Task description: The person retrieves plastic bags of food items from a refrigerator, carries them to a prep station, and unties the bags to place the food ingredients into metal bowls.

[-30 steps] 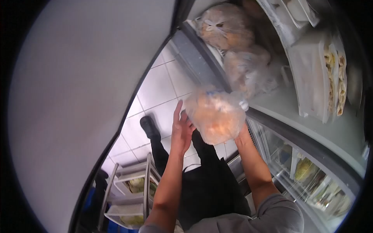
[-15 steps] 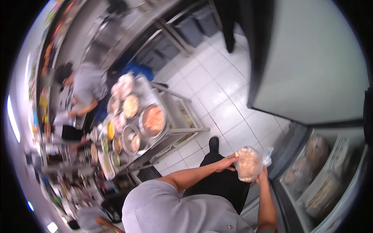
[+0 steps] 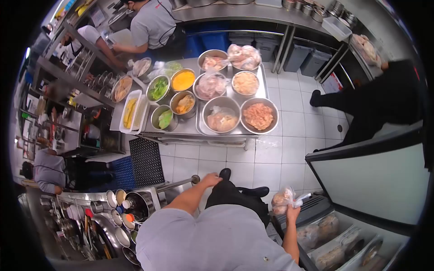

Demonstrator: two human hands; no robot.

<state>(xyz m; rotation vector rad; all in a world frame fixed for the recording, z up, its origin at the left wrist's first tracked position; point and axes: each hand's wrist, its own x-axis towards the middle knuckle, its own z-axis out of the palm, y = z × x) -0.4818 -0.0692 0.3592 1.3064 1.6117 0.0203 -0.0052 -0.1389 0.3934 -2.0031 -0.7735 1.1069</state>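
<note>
My right hand (image 3: 294,211) grips the gathered neck of a clear plastic bag (image 3: 282,201) filled with pale orange-pink food, perhaps raw meat. The bag hangs beside the edge of an open chest-like cold cabinet (image 3: 312,266), where several bagged items (image 3: 327,226) lie in compartments. My left hand (image 3: 211,179) is out in front of my body, over the dark trousers, holding nothing, its fingers loosely stretched. Close to it is the rounded end of a metal rail (image 3: 195,179).
A steel table (image 3: 260,92) ahead carries several metal bowls, among them minced-looking meat (image 3: 258,116) and shredded orange food (image 3: 183,80). A cabinet door (image 3: 370,176) stands open at right. Co-workers (image 3: 156,27) are at upper left and lower left; a dark-clothed person (image 3: 379,99) is at right.
My left hand has come off the bag and moved left. My right hand keeps the bag, now lower by the cabinet. The view has turned, bringing the table to the front.
</note>
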